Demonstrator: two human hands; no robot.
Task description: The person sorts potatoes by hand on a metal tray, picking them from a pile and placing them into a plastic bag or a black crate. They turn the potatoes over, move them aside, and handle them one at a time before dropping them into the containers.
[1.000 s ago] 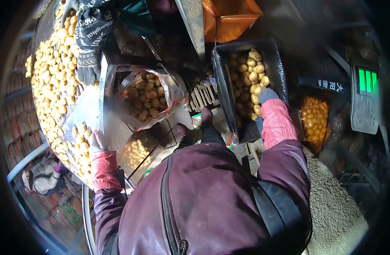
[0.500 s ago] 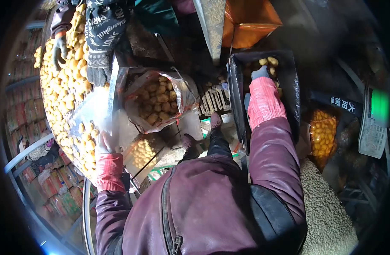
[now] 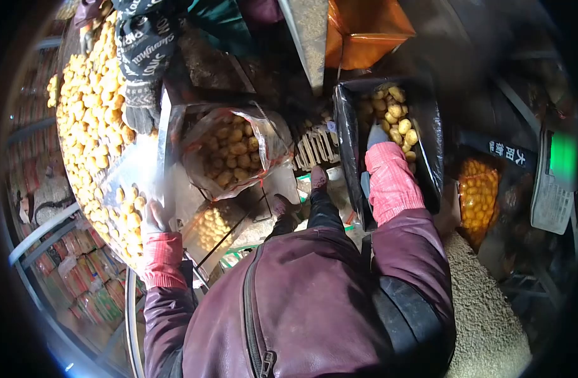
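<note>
Inside the black-lined box [image 3: 430, 148], my right hand [image 3: 376, 134] in a grey glove lies beside several potatoes [image 3: 394, 111]. Its visible fingers are stretched out, and nothing shows in them. My left hand [image 3: 155, 216], also gloved, is at the metal rim of the potato-covered sorting table [image 3: 126, 170]. Its fingers reach forward beside loose potatoes [image 3: 132, 205], apparently holding none, though glare blurs them. Pink knitted cuffs cover both wrists. Between my hands stands an open plastic-lined sack of potatoes [image 3: 232, 148].
Another person's dark glove [image 3: 142, 116] is over the table's far side. A filled mesh bag [image 3: 478, 198] and a scale with a green display [image 3: 553, 183] stand right. An orange container [image 3: 368, 34] and metal chute [image 3: 305, 38] are ahead. More potatoes [image 3: 212, 228] lie below the sack.
My right hand has drawn back toward me within the box, and more potatoes show beyond it. My left hand stays at the table rim. The other person's bare-sleeved-side glove has moved up the table.
</note>
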